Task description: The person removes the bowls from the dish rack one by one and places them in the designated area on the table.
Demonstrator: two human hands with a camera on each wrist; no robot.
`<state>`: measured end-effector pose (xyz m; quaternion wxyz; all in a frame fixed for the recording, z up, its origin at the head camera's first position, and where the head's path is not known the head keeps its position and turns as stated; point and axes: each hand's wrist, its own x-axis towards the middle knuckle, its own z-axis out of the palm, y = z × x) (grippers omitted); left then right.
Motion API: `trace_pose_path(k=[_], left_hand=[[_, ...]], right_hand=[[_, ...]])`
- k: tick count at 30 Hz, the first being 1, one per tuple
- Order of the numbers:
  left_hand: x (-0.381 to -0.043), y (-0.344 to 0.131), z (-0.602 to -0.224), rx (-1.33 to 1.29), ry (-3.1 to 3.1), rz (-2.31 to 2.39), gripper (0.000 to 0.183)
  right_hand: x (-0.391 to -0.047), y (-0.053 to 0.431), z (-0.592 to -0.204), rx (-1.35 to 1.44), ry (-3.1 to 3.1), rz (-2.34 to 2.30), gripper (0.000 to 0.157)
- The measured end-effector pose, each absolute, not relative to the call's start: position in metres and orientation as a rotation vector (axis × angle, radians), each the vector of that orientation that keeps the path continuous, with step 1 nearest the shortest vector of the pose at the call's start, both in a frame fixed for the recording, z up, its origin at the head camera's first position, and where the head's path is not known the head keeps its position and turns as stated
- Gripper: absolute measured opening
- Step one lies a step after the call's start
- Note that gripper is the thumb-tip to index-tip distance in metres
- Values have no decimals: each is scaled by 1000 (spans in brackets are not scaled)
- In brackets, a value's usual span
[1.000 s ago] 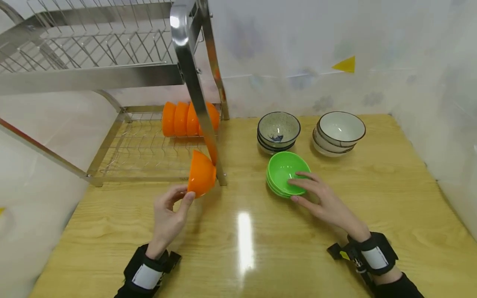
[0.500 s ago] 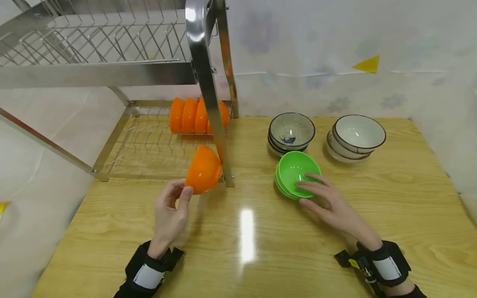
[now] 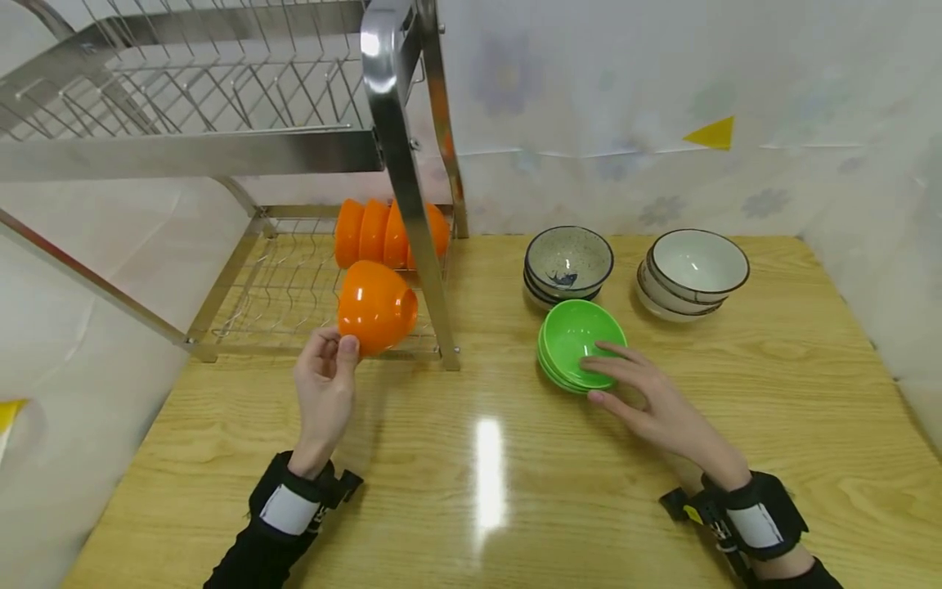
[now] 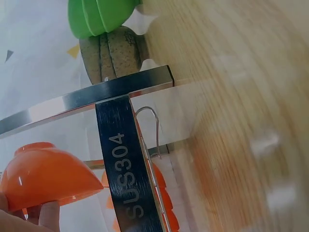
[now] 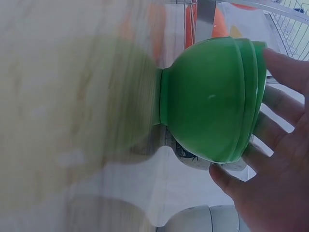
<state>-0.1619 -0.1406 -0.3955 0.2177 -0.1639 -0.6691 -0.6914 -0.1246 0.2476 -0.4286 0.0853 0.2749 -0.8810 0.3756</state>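
Observation:
My left hand [image 3: 324,393] pinches the rim of an orange bowl [image 3: 375,307] between thumb and fingers. The bowl is tipped on its side in front of the rack's lower shelf, its foot facing right. In the left wrist view the same orange bowl [image 4: 50,176] is beside the rack's steel bar [image 4: 126,164]. My right hand [image 3: 655,405] rests at a stack of green bowls [image 3: 570,335], its fingers over the mouth and thumb by the outer rim. The right wrist view shows those fingers loosely spread along the rim of the green stack [image 5: 207,101].
Several orange bowls [image 3: 373,233] stand on edge in a row on the lower wire shelf [image 3: 294,286]. The rack's front post [image 3: 423,245] rises right of the held bowl. Speckled bowls [image 3: 568,260] and white bowls [image 3: 695,266] are stacked at the back of the wooden table [image 3: 559,491].
My left hand has moved up and left with the orange bowl, off the post and towards the lower shelf, turning its foot more to view. The right hand stays by the green bowls.

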Motion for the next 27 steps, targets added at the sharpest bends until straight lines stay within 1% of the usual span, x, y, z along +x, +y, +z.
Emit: trace_pose_path(k=[4, 7, 9, 13, 14, 16, 21, 26, 27], left_hand=[[-162, -139, -394, -455, -1757, -2001, 14], [-160, -138, -395, -464, -1711, -1945, 12], [-158, -137, -396, -486, -1686, -1849, 19], [-154, -132, -396, -535, -1629, -1586, 44], [-154, -130, -396, -550, -1598, -1534, 49], [-152, -126, -394, -581, -1528, -1448, 50], [-146, -111, -385, -704, -1350, -1311, 44], [-140, -97, -377, -957, -1332, -1112, 31], [-139, -95, -376, -1022, -1363, -1062, 29]], right_hand=[[-125, 248, -427, 809, -2602, 1120, 39], [-125, 249, -425, 801, -2579, 1124, 41], [-125, 249, -424, 801, -2566, 1127, 43], [-124, 249, -420, 805, -2533, 1139, 47], [-124, 249, -418, 807, -2523, 1145, 48], [-123, 249, -416, 802, -2504, 1152, 50], [-121, 248, -414, 792, -2466, 1167, 53], [-118, 241, -403, 831, -2400, 1168, 58], [-117, 238, -397, 856, -2366, 1171, 57]])
